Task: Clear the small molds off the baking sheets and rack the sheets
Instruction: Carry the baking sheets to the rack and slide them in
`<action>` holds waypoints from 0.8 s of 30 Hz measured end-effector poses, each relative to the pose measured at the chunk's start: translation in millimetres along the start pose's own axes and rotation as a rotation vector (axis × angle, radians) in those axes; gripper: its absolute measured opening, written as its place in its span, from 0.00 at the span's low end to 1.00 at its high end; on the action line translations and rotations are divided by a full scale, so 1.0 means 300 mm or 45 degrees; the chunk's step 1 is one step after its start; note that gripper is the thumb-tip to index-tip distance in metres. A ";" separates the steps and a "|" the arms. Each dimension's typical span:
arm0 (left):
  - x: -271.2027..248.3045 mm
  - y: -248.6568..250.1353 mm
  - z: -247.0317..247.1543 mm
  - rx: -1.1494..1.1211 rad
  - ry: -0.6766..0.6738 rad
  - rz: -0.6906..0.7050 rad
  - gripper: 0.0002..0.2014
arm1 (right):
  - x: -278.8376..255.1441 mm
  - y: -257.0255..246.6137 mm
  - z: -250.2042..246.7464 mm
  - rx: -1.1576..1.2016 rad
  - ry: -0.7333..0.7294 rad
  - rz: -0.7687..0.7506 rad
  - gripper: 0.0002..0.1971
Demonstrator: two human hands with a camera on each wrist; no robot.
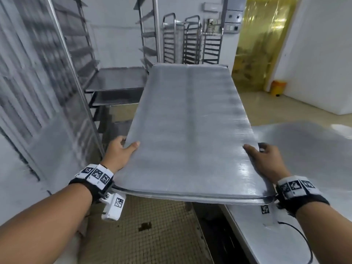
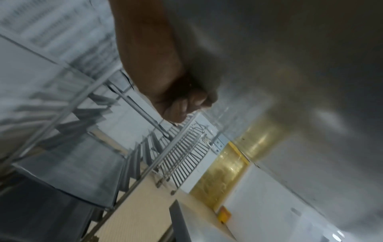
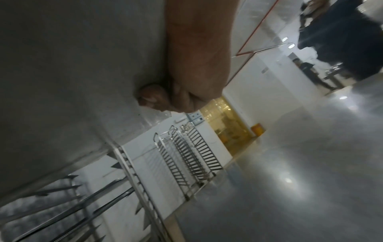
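Both hands grip the near corners of the baking sheet (image 1: 182, 134), left hand (image 1: 119, 152) and right hand (image 1: 266, 161), thumbs on top. Its long axis points straight away, and the rack (image 1: 114, 86) sits ahead-left, probably the target, though it's blurry.

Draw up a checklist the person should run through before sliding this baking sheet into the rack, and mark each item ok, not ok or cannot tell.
1. Left hand grips the baking sheet: ok.
2. Right hand grips the opposite edge: ok.
3. Sheet top free of small molds: ok.
4. Sheet lined up with the rack runners: not ok; it points to the rack's right.
5. Free slot at carrying height: cannot tell.
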State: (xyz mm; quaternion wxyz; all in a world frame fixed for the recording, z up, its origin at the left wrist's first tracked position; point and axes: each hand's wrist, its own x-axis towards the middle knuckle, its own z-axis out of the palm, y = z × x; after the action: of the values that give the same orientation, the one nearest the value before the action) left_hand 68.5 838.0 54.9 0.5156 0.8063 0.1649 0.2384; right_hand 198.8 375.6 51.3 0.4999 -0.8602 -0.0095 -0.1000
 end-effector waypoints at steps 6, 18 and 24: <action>-0.062 -0.015 -0.252 0.116 0.193 0.002 0.22 | 0.024 -0.229 0.175 0.112 -0.232 -0.216 0.16; -0.318 -0.228 -0.447 0.124 0.376 -0.248 0.25 | -0.036 -0.193 0.519 0.112 -0.550 -0.221 0.28; -0.415 -0.348 -0.435 0.154 0.340 -0.389 0.39 | -0.139 -0.144 0.542 0.010 -0.600 -0.183 0.17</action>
State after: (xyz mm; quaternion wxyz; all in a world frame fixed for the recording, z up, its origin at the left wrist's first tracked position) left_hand -109.7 915.7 -20.5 0.4701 0.7626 0.3660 0.2519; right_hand 179.3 540.7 2.7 0.4788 -0.8550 -0.1874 0.0681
